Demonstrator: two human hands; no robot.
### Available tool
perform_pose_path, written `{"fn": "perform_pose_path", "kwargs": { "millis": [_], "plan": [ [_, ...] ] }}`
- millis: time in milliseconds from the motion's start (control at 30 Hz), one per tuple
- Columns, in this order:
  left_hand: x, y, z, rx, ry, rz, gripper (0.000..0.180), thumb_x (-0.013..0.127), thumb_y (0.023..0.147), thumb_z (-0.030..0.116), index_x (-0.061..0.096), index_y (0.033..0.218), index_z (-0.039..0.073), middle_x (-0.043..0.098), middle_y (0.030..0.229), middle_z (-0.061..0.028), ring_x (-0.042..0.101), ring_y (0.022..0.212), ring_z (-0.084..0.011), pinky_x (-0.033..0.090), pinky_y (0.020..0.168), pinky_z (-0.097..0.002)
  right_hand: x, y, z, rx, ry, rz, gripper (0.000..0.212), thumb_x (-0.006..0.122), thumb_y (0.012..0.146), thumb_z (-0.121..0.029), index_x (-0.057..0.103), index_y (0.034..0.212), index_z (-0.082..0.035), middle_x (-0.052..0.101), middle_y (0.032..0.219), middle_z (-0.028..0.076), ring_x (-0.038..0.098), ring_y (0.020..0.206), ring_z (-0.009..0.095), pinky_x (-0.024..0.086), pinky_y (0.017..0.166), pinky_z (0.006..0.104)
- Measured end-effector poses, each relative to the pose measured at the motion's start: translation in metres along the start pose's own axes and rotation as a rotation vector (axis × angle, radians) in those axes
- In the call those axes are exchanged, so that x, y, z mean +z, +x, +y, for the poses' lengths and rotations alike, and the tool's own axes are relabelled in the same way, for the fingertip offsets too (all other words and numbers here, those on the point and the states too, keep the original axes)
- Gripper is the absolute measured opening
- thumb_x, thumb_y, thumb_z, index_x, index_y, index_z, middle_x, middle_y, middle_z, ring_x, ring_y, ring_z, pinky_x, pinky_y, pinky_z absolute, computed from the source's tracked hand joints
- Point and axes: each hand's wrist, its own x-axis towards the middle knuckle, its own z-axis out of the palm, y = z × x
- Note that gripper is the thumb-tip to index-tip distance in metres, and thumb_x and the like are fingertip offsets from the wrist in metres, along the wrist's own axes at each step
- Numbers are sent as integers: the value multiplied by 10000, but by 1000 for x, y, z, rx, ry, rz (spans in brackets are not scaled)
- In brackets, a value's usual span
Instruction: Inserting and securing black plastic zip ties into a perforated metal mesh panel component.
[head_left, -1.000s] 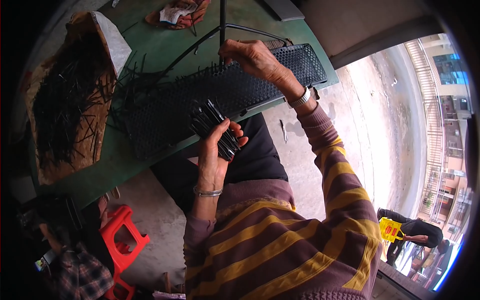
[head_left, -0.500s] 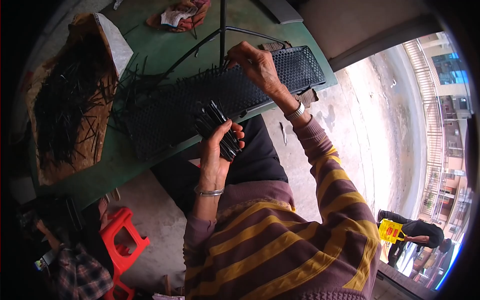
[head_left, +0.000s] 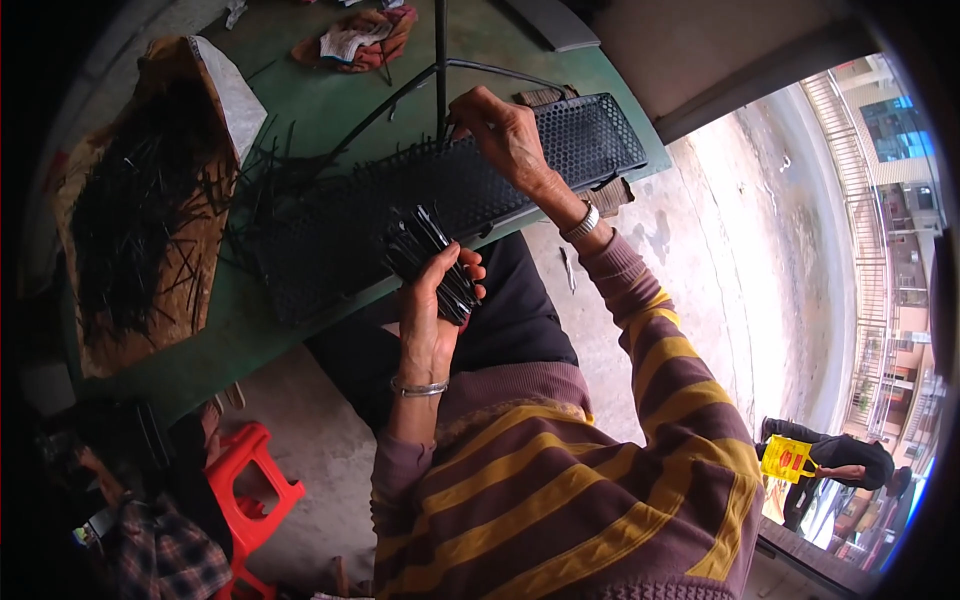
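Observation:
My left hand [head_left: 436, 290] is closed round a bundle of thin black strips [head_left: 425, 240], low over the near edge of a long black perforated tray [head_left: 590, 140]. Some strips in the bundle catch the light and look shiny. Above the tray's far edge, my right hand [head_left: 508, 138] has its fingers pinched together, pointing down at the holes. Whatever lies between those fingertips is too small to make out. Short dark strips [head_left: 420, 148] stand up in a row along the far edge, to the left of my right hand.
The tray rests on a green table [head_left: 300, 65]. At left, a brown sack [head_left: 190, 285] holds a heap of black strips. A dark metal frame [head_left: 440, 60] rises behind the tray, near a cloth bundle [head_left: 365, 42]. A red stool [head_left: 240, 480] and a seated person [head_left: 165, 540] are lower left.
My right hand stays pinched at the tray's far edge, shifted only slightly. My left hand keeps hold of the bundle. The whole view has tilted a little.

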Motion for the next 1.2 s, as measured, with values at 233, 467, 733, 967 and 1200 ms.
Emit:
{"fn": "perform_pose_path", "kwargs": {
  "millis": [233, 467, 733, 967, 1200],
  "plan": [
    [1, 0, -1, 19, -26, -21, 150, 659, 912, 184, 646, 943, 37, 680, 841, -83, 661, 721, -148, 549, 581, -282, -15, 23, -8, -136, -117, -332, 75, 575, 959, -64, 619, 999, -18, 696, 834, 69, 705, 773, 163, 541, 696, 282],
    [-2, 2, -1, -50, -28, -42, 140, 656, 916, 183, 650, 936, 44, 684, 845, -81, 662, 728, -144, 547, 591, -279, -13, 15, 6, -86, -41, -326, 73, 601, 941, -80, 641, 982, -35, 697, 861, 76, 692, 772, 177, 539, 704, 290],
    [6, 1, 0, -59, 11, 26, 137, 665, 910, 189, 662, 947, 58, 698, 859, -81, 677, 755, -151, 553, 600, -290, 3, 2, 15, -149, -397, -101, 117, 671, 863, -169, 677, 939, -80, 653, 833, 109, 647, 732, 334, 528, 652, 410],
    [17, 0, 2, 27, 45, 105, 205, 677, 898, 252, 643, 883, 51, 648, 800, -62, 616, 655, -161, 483, 556, -256, -15, -17, -22, 132, -231, -97, 225, 685, 895, -264, 693, 989, -60, 647, 805, 106, 648, 689, 238, 527, 635, 358],
    [4, 14, -6, -45, 57, 18, 197, 684, 891, 177, 673, 1026, 34, 716, 896, -81, 700, 774, -183, 538, 581, -279, -23, -43, -60, 411, 371, -460, 196, 640, 947, -157, 638, 979, 37, 644, 792, 56, 626, 688, 123, 516, 647, 265]
  ]
}}
